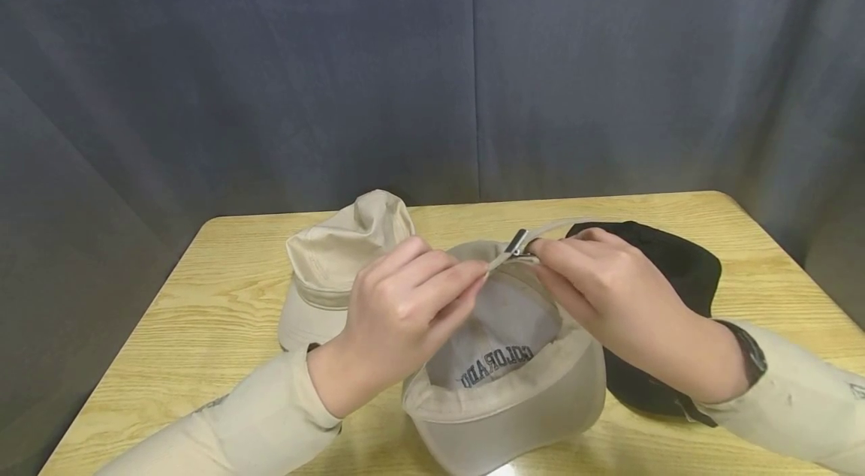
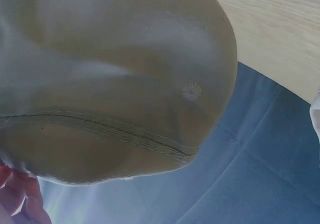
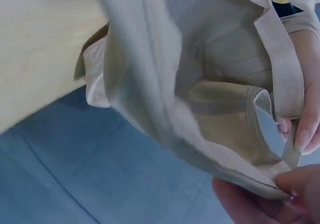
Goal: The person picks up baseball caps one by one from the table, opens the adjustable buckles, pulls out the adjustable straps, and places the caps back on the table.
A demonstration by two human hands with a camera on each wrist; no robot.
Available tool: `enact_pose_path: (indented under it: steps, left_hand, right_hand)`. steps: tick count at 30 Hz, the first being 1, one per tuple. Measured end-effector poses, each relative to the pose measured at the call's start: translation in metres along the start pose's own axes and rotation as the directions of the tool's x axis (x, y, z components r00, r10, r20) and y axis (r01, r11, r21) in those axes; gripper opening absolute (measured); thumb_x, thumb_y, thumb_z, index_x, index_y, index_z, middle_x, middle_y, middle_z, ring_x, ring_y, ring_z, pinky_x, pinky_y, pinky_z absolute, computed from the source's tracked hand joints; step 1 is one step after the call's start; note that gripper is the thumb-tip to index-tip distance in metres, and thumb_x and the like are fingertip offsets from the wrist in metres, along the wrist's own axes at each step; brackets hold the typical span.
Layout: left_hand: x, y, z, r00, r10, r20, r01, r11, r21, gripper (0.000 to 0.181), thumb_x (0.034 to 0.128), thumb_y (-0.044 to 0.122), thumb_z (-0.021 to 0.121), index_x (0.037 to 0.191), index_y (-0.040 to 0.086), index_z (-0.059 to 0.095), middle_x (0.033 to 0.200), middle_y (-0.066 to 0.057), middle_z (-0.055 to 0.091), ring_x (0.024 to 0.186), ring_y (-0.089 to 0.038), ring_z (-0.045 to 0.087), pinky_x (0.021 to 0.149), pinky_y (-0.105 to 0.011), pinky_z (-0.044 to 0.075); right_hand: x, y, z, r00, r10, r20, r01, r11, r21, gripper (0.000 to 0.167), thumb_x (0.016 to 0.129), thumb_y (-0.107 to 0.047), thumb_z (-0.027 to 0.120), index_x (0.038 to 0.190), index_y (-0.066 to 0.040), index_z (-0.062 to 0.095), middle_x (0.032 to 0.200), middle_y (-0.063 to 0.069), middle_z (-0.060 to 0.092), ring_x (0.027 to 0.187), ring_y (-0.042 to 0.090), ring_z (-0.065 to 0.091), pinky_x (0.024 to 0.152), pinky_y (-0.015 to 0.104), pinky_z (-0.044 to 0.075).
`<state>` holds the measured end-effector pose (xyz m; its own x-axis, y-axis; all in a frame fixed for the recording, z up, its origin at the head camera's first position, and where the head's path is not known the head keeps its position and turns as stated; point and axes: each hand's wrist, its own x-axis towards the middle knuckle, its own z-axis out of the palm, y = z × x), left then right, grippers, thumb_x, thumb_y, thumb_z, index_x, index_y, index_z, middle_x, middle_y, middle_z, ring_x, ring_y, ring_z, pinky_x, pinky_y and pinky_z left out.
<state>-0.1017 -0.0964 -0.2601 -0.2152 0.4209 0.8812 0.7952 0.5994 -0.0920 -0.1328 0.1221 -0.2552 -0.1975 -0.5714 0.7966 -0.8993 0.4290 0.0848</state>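
A dark blue-grey cloth curtain (image 1: pixel 338 70) stands behind the lettered cap, and a pale yellow wood-grain bench (image 1: pixel 196 311) spreads beneath it. That beige cotton cap with reversed dark COLORADO stitching (image 1: pixel 493 401) is the piece being worked: its hollow faces up, its brim lies toward the person, and its back edge is held between both hands. Whether its brim touches the bench, I cannot tell.

To the right of the lettered cap, partly behind the right arm, lies a black cloth cap (image 1: pixel 665 273); beyond it to the left sits a plain beige cloth cap with a slouched crown (image 1: pixel 345 254).

The right hand (image 1: pixel 625 292) has its grip closed on the lettered cap's rear edge, beside the fastening; the left hand (image 1: pixel 408 311) pinches a narrow beige fabric strap (image 1: pixel 498 263) there.

The small dark metal buckle (image 1: pixel 517 242) sits at that rear edge, between the two grips, its plate seemingly tipped up. For clean work, the right grip should steady the edge while the left draws the strap flat and straight, gently, since a twist could jam it.
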Motion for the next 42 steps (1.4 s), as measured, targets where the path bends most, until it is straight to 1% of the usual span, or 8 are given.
enact_pose_path:
  steps: [6, 9, 12, 14, 20, 26, 33, 42]
  left_hand:
    - [-0.0006, -0.0005, 0.0018, 1.0, 0.022, -0.018, -0.022, 1.0, -0.009, 0.009, 0.0805, 0.001, 0.068, 0.085, 0.005, 0.076, 0.073, 0.002, 0.068, 0.061, -0.014, 0.054, 0.055, -0.021, 0.043]
    - [-0.0011, -0.0006, 0.0024, 0.999, 0.034, -0.029, -0.034, 0.999, -0.013, 0.01, 0.0822, 0.002, 0.067, 0.085, 0.005, 0.076, 0.073, 0.001, 0.068, 0.06, -0.013, 0.054, 0.054, -0.021, 0.043]
    - [-0.001, 0.0, 0.0026, 0.998, 0.041, -0.039, -0.041, 0.999, -0.019, 0.011, 0.0834, 0.002, 0.065, 0.085, 0.005, 0.076, 0.073, 0.001, 0.067, 0.06, -0.014, 0.054, 0.054, -0.021, 0.043]
    - [-0.0008, 0.0004, 0.0022, 0.998, 0.043, -0.046, -0.044, 0.999, -0.021, 0.011, 0.0828, 0.001, 0.066, 0.085, 0.005, 0.075, 0.072, 0.002, 0.067, 0.06, -0.014, 0.053, 0.054, -0.021, 0.043]
    - [-0.0006, 0.0015, 0.0016, 0.998, 0.044, -0.053, -0.045, 0.999, -0.019, 0.011, 0.0835, 0.001, 0.065, 0.084, 0.006, 0.075, 0.073, 0.002, 0.067, 0.061, -0.013, 0.055, 0.055, -0.021, 0.045]
    - [-0.0009, 0.0021, 0.0021, 0.998, 0.042, -0.051, -0.043, 0.999, -0.023, 0.012, 0.0843, 0.002, 0.065, 0.084, 0.006, 0.076, 0.073, 0.002, 0.067, 0.061, -0.013, 0.055, 0.055, -0.021, 0.045]
    - [-0.0018, 0.0025, 0.0018, 0.998, 0.041, -0.054, -0.042, 0.999, -0.019, 0.012, 0.085, 0.002, 0.064, 0.084, 0.006, 0.075, 0.073, 0.002, 0.066, 0.06, -0.013, 0.054, 0.053, -0.021, 0.044]
    - [-0.0034, 0.0024, 0.0003, 0.998, 0.042, -0.048, -0.043, 0.999, -0.02, 0.011, 0.0828, 0.002, 0.065, 0.085, 0.006, 0.076, 0.073, 0.002, 0.068, 0.06, -0.014, 0.054, 0.054, -0.021, 0.044]
  right_hand:
    - [-0.0007, -0.0002, 0.0003, 0.998, -0.056, 0.007, 0.056, 0.996, -0.072, 0.033, 0.106, -0.013, 0.032, 0.088, -0.002, 0.057, 0.062, -0.002, 0.046, 0.052, 0.011, 0.042, 0.059, 0.037, 0.047]
    - [-0.0013, -0.0005, -0.0007, 1.0, -0.007, 0.021, 0.008, 1.0, -0.025, 0.036, 0.106, -0.017, 0.032, 0.083, -0.004, 0.058, 0.062, -0.004, 0.045, 0.052, 0.01, 0.042, 0.059, 0.035, 0.047]
    - [-0.0021, -0.001, -0.0024, 0.996, 0.079, 0.049, -0.082, 0.995, 0.048, 0.04, 0.107, -0.027, 0.034, 0.077, -0.01, 0.054, 0.061, -0.008, 0.041, 0.055, 0.009, 0.04, 0.054, 0.026, 0.042]
    - [-0.0024, -0.0012, -0.0032, 0.992, 0.109, 0.057, -0.113, 0.991, 0.069, 0.041, 0.106, -0.031, 0.034, 0.076, -0.011, 0.054, 0.062, -0.008, 0.041, 0.056, 0.01, 0.042, 0.053, 0.025, 0.04]
    - [-0.0037, -0.0003, -0.0054, 0.998, 0.046, 0.049, -0.046, 0.999, 0.014, 0.042, 0.107, -0.026, 0.034, 0.083, -0.004, 0.059, 0.066, -0.003, 0.052, 0.058, 0.013, 0.052, 0.065, 0.036, 0.049]
    - [-0.0044, 0.0005, -0.007, 0.994, 0.088, 0.063, -0.092, 0.994, 0.056, 0.043, 0.107, -0.031, 0.034, 0.086, -0.006, 0.062, 0.069, -0.004, 0.057, 0.058, 0.012, 0.051, 0.06, 0.036, 0.048]
    - [-0.0041, 0.0, -0.0071, 0.998, 0.039, 0.044, -0.039, 0.999, -0.002, 0.044, 0.107, -0.027, 0.034, 0.087, 0.0, 0.062, 0.072, 0.001, 0.061, 0.062, 0.016, 0.058, 0.07, 0.039, 0.05]
    - [-0.0032, 0.0014, -0.0086, 0.996, 0.085, 0.039, -0.086, 0.996, 0.016, 0.044, 0.106, -0.032, 0.035, 0.079, -0.007, 0.057, 0.063, -0.005, 0.049, 0.054, 0.007, 0.043, 0.064, 0.034, 0.046]
